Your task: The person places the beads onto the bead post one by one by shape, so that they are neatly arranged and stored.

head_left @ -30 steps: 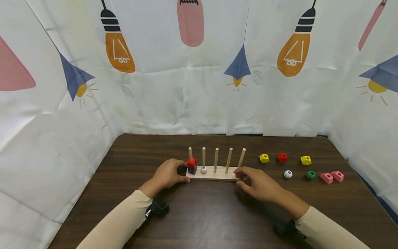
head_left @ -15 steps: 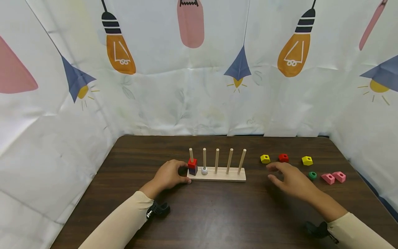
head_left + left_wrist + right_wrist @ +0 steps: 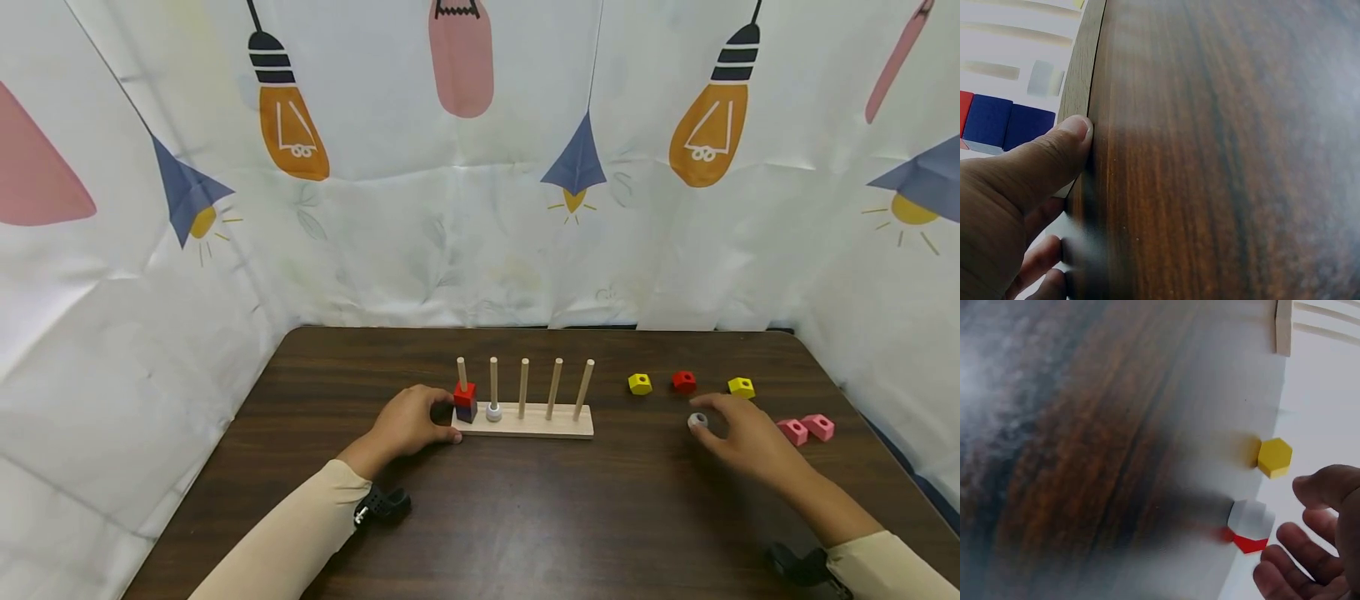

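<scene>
Right hand [image 3: 744, 437]: moved off my rack [image 3: 540, 426] to the white bead [image 3: 1250, 515], three o'clock; fingers loose, nothing picked up yet.
Left hand [image 3: 408, 419]: grips rack's nine-o'clock end.

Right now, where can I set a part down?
Brown tabletop on the near side of the peg rack; left of the left hand; between rack and nearest yellow block. Crowded: around the right hand, with white bead, red block, pink blocks.

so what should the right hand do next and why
Probably close the right hand on the white bead: its thumb and fingers sit spread by the bead, apparently not pinching it yet, while the left hand holds one end of the wooden base.
</scene>
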`<state>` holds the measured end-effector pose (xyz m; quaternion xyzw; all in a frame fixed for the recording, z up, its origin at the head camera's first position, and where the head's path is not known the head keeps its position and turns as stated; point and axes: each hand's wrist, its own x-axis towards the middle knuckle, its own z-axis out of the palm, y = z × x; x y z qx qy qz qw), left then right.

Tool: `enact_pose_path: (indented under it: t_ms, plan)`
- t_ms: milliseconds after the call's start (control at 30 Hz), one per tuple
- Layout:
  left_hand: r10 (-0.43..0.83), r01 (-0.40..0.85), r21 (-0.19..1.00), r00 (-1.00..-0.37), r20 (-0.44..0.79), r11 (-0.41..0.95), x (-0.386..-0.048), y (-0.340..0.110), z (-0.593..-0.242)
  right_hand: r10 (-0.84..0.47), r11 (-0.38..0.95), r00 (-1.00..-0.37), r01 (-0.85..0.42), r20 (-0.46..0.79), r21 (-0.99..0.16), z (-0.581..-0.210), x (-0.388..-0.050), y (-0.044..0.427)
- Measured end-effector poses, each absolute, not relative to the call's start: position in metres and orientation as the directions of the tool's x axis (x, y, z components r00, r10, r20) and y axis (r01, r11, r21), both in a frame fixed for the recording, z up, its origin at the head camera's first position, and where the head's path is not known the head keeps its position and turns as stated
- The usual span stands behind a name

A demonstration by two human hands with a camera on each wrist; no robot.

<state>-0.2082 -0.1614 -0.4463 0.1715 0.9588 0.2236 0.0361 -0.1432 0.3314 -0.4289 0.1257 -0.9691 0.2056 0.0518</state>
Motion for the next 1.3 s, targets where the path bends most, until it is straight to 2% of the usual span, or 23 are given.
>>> enact_pose_path:
  t_ms: [433,800,1000,1300]
  plan:
    - [0.34,0.311,0.438,-0.94,0.011,0.844,-0.21,-0.161,-0.448,-0.182,0.865,-0.979,-0.204,0.093,-0.458,-0.435,-0.145,0.337]
    - [0.352,0.323,0.446,-0.936,0.018,0.835,-0.21,-0.162,-0.448,-0.109,0.897,-0.991,-0.131,0.076,-0.422,-0.437,-0.148,0.333]
    - [0.354,0.326,0.446,-0.935,0.021,0.834,-0.21,-0.162,-0.447,-0.089,0.888,-0.99,-0.13,0.114,-0.441,-0.431,-0.152,0.325]
    - [0.356,0.33,0.442,-0.934,0.025,0.834,-0.21,-0.162,-0.448,-0.118,0.848,-0.973,-0.202,0.197,-0.49,-0.403,-0.16,0.304]
